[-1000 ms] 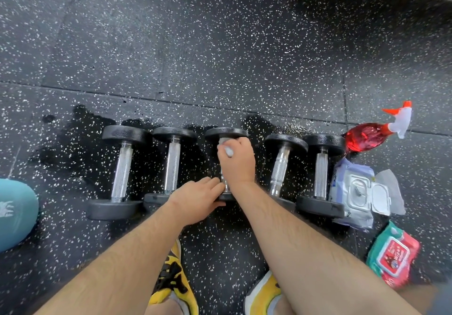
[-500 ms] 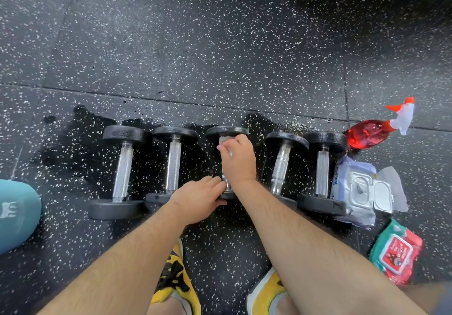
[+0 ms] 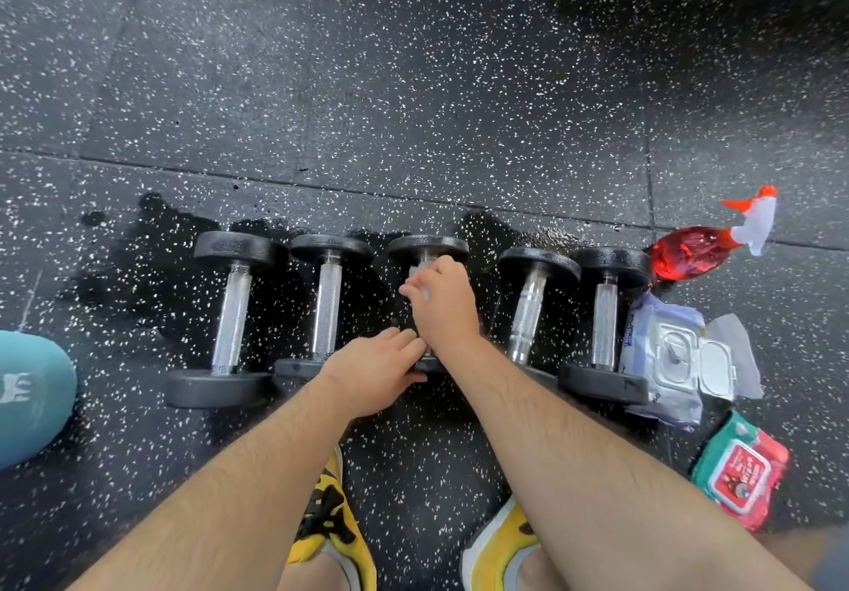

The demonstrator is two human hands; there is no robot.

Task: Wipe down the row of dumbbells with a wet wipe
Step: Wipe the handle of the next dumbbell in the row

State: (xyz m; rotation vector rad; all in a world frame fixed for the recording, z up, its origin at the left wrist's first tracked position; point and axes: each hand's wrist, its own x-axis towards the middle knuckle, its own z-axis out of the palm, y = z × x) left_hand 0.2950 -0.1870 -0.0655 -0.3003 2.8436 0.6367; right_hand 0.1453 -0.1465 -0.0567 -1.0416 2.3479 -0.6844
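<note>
Several black dumbbells with chrome handles lie side by side on the speckled rubber floor. My right hand [image 3: 441, 303] grips a white wet wipe [image 3: 420, 269] around the handle of the middle dumbbell [image 3: 427, 248], close to its far plate. My left hand [image 3: 374, 372] rests with straight fingers on the near plate of that same dumbbell and hides most of it. The leftmost dumbbell [image 3: 229, 315], its neighbour [image 3: 327, 310] and the two on the right [image 3: 528, 310] [image 3: 604, 319] lie untouched.
An open silver wipes pack [image 3: 675, 356] lies right of the row, a red-green wipes pack [image 3: 739, 471] nearer me, and a red spray bottle [image 3: 698, 250] beyond. Wet dark patches surround the dumbbells. A teal object [image 3: 27, 397] sits at the left edge. My yellow shoes [image 3: 335, 531] are below.
My right hand with the wipe has slid a little along the middle handle toward the far plate. The left hand has stayed on the near plate.
</note>
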